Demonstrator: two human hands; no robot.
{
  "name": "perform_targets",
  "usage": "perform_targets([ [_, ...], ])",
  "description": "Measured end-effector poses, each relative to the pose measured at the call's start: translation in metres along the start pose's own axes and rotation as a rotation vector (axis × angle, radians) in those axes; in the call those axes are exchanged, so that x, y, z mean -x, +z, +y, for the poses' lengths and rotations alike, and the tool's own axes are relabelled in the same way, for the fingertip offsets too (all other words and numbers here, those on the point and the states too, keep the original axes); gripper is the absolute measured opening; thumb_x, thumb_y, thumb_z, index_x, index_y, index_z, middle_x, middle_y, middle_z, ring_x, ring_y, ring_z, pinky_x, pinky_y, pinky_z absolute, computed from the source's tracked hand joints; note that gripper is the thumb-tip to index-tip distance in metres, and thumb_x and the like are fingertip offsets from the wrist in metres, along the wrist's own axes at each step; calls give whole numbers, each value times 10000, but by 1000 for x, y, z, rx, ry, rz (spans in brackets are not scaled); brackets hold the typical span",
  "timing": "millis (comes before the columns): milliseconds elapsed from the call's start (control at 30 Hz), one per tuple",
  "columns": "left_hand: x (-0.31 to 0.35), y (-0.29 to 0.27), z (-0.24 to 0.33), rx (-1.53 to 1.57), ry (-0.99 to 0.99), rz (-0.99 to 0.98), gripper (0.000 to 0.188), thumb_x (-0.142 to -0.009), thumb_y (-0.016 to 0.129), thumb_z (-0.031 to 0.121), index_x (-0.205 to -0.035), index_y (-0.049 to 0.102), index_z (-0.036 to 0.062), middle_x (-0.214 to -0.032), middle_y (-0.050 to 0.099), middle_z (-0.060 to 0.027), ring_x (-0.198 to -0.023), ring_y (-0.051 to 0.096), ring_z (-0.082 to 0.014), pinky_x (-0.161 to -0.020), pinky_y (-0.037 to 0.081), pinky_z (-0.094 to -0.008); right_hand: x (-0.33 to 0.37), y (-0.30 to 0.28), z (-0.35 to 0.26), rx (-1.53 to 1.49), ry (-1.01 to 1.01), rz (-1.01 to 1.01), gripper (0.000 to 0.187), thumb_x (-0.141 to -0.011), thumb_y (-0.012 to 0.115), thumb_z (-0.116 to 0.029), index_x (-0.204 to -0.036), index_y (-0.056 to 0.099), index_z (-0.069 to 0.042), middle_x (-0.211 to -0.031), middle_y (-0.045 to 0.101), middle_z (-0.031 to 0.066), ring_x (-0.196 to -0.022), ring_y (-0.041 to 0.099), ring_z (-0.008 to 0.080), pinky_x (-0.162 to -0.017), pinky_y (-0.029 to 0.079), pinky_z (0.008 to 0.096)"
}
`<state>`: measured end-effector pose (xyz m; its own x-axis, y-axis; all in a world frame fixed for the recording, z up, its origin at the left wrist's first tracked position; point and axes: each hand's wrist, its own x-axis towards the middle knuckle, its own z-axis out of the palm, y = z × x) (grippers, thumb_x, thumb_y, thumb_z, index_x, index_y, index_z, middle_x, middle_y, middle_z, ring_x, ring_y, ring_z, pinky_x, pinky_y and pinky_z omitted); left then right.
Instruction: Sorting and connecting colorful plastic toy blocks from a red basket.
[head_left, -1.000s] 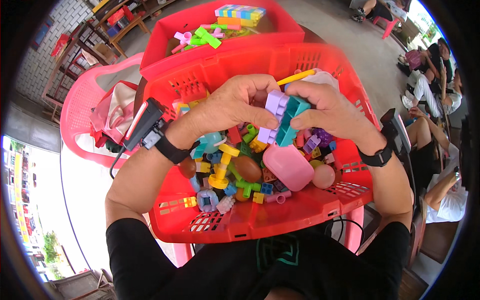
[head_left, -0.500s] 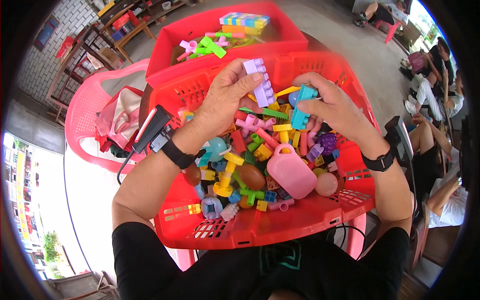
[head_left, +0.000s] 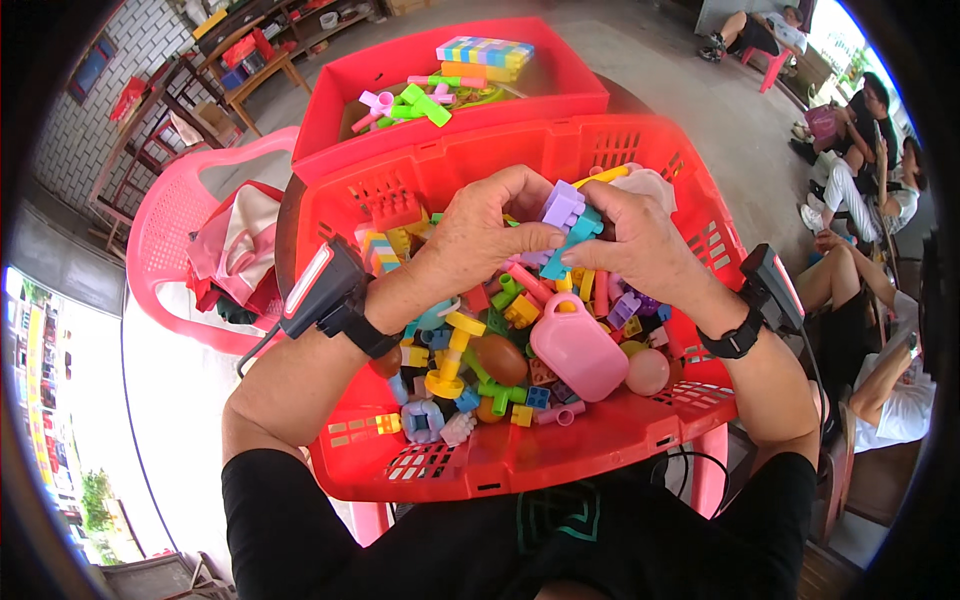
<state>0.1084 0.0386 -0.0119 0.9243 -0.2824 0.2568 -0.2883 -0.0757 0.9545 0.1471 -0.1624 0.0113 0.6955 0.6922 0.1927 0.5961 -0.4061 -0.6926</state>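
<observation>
Over the far half of a red plastic basket (head_left: 460,480), my two hands meet. My left hand (head_left: 495,225) grips a light purple building block (head_left: 562,204) between thumb and fingers. A teal building block (head_left: 580,238) is pinched in my right hand (head_left: 640,235). The two blocks touch or overlap; whether they are locked together I cannot tell. Below them lie mixed toys: a pink case with a handle (head_left: 580,348), a yellow spool-like piece (head_left: 452,355), a brown egg shape (head_left: 498,358) and a pink ball (head_left: 647,371).
A red box (head_left: 330,100) beyond the basket holds a striped stack of blocks (head_left: 485,52) and green and pink connector pieces (head_left: 420,104). Clothing (head_left: 240,240) lies on a pink chair (head_left: 150,230) at left. Several people sit along the right side.
My hands have come together, bringing the purple and teal blocks, held apart before, into contact. The view has shifted slightly.
</observation>
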Motion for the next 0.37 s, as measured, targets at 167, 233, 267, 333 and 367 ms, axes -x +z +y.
perform_targets([
  [167,1,-1,3,-29,-34,36,309,-752,738,163,-959,575,2,-838,631,-44,-754,580,-98,-693,492,-266,1,-2,-4,-203,52,60,335,-707,736,-144,-917,527,13,-740,603,78,-656,578,129,-592,457,267],
  [233,0,-1,2,-54,-11,30,317,-742,748,172,-953,578,8,-835,633,-42,-752,576,-90,-680,488,-259,1,-3,-5,-332,98,34,324,-712,733,-115,-921,526,20,-745,607,71,-651,576,107,-575,459,249],
  [267,0,-1,2,-55,-11,30,317,-742,748,172,-953,578,8,-835,633,-42,-752,576,-90,-680,488,-259,0,-2,-5,-321,80,40,310,-703,732,-90,-905,529,30,-746,582,64,-629,587,93,-542,472,227],
  [333,1,-1,4,-55,-52,30,330,-740,751,187,-954,577,6,-831,633,-44,-747,575,-90,-680,488,-256,0,-2,-5,-311,64,46,297,-694,732,-65,-888,532,39,-747,556,57,-606,597,79,-509,486,204],
  [367,1,-1,4,-55,-53,30,330,-740,751,187,-954,577,6,-831,633,-44,-747,575,-90,-680,488,-256,0,-2,-4,-343,76,27,294,-700,729,-65,-898,537,38,-752,560,64,-609,599,82,-510,483,202],
])
